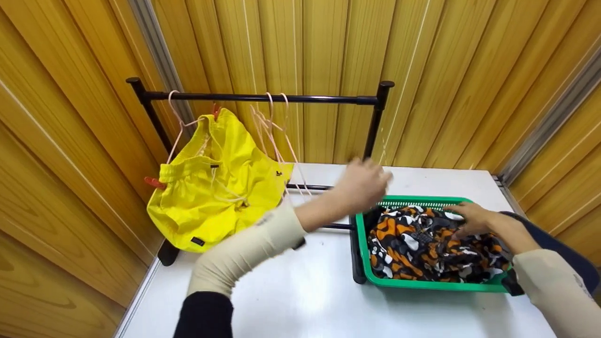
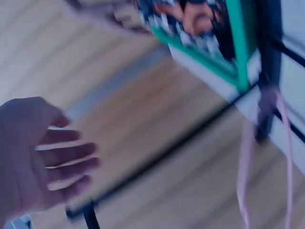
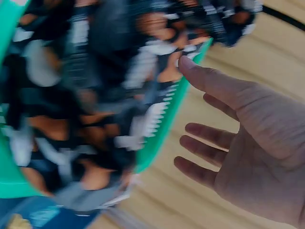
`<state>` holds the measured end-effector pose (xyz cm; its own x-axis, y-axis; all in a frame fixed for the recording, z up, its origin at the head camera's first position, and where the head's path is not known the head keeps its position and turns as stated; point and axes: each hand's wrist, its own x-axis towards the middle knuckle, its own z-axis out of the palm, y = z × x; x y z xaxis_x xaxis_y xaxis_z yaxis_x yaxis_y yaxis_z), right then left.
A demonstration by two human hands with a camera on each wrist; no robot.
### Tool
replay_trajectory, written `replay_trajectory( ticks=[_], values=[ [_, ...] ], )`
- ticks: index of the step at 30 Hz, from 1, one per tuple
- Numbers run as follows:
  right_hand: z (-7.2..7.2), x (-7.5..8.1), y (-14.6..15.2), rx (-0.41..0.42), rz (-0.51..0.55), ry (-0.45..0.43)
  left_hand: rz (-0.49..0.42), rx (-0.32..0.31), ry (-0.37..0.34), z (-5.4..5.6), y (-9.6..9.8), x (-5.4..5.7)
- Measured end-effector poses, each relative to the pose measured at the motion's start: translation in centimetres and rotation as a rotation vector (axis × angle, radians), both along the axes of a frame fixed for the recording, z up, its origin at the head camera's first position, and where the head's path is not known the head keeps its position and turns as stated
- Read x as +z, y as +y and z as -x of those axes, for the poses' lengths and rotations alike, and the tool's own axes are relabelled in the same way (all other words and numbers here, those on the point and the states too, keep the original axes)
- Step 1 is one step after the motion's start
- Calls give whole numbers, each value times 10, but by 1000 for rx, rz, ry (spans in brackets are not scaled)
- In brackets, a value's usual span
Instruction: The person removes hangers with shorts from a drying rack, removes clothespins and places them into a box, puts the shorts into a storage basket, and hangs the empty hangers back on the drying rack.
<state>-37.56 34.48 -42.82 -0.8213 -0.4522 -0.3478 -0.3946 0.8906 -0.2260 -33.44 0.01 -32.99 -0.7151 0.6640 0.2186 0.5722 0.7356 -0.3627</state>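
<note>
My left hand (image 1: 364,185) is raised between the black rack and the green basket (image 1: 436,284). In the left wrist view its fingers (image 2: 71,152) are apart and loosely bent, with nothing in them. My right hand (image 1: 481,223) is over the right side of the basket, close above a camouflage-print garment (image 1: 413,244) in black, orange, white and grey. Spread fingers and an empty palm show on that hand (image 3: 252,148) in the right wrist view. The garment lies bunched in the basket, its shape hidden by folds.
Yellow drawstring shorts (image 1: 225,178) hang at the left of the black rack (image 1: 319,99) on a pink hanger (image 1: 175,143), with red clips (image 1: 155,182) at the waistband. Bare pink hangers (image 1: 271,119) hang mid-bar. A white table (image 1: 300,291) bears rack and basket; wood-look walls stand around.
</note>
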Motion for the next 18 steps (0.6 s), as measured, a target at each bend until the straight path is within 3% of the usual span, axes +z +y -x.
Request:
replay_trajectory(
  ticks=[1, 4, 7, 12, 14, 18],
  values=[
    [-1, -5, 2, -12, 7, -21, 56, -5, -65, -6, 11, -9],
    [-2, -16, 4, -1, 26, -57, 152, -1, -161, -13, 33, -39],
    [-3, -21, 4, -6, 25, -64, 193, 71, -263, -7, 44, -68],
    [-5, -25, 10, -40, -16, -4, 214, 184, -462, 7, 53, -109],
    [-7, -29, 17, -39, -1, 4, 217, 188, -492, 9, 56, -125],
    [-13, -43, 31, -65, 11, 2, 238, 157, -444, 9, 68, -154]
  ],
)
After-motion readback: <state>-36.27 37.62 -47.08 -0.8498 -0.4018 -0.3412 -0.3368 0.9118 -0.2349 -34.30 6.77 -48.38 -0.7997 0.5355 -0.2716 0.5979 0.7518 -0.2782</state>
